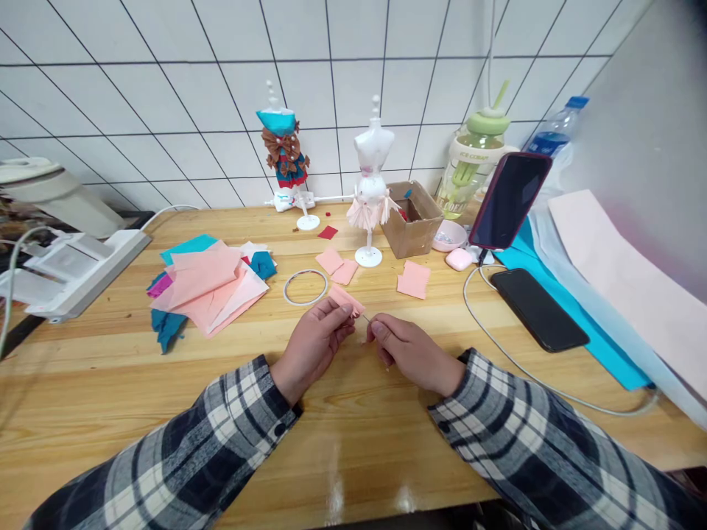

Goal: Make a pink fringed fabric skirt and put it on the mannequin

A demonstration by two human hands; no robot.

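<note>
My left hand [320,340] pinches a small piece of pink crepe paper [345,298] between thumb and fingers. Close beside it on the right, my right hand [409,347] is closed on a thin needle-like rod [365,318], whose far end meets the pink paper's edge. Behind my hands stands a white mannequin [373,151] with a pink frilled paper skirt [369,212]. Small pink paper pieces [345,271] lie in front of its base, and another pink piece [414,280] is to the right. A white ring [305,287] rests just beyond my left hand.
Crumpled pink and blue paper [207,283] lies at left, near a power strip [82,276]. A dressed mannequin [285,151] and cardboard box [412,221] stand behind. At right are a propped phone [511,199], a flat phone [540,309], a cable and paper sheets [635,272].
</note>
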